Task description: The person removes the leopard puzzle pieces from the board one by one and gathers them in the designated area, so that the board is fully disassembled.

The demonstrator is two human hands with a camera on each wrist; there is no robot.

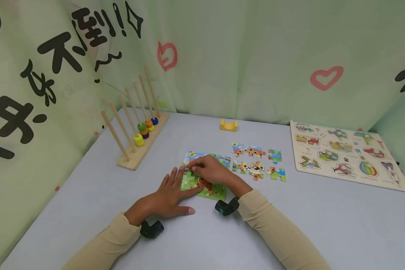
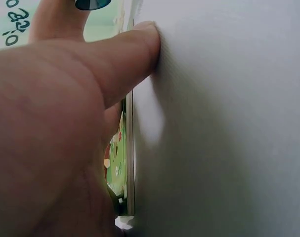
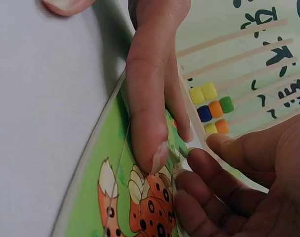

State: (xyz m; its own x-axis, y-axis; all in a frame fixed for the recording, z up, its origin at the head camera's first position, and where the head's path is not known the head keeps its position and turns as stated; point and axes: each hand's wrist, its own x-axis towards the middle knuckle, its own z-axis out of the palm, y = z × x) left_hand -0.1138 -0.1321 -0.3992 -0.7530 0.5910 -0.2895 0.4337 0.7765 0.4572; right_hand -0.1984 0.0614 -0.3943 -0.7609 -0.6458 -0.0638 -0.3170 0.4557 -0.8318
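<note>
A jigsaw puzzle board [image 1: 219, 192] with a green picture of a spotted animal lies on the table between both hands. My left hand [image 1: 170, 193] rests on its left part, fingers spread and fairly straight. The left thumb [image 2: 135, 47] lies on the table beside the board's edge. At the upper left of the board, my right hand [image 1: 213, 171] pinches a small green puzzle piece [image 3: 176, 152] between thumb and fingertips, close to the left fingertips. Much of the piece is hidden by the fingers. Loose puzzle pieces [image 1: 255, 170] lie in two rows right of the board.
A wooden peg rack [image 1: 131, 162] with coloured beads [image 1: 139, 140] stands at the back left. A yellow notched block [image 1: 228, 128] sits near the back edge. On the right lies a white picture board [image 1: 324, 155] with vehicle shapes. A patterned curtain [image 1: 256, 56] hangs behind the table.
</note>
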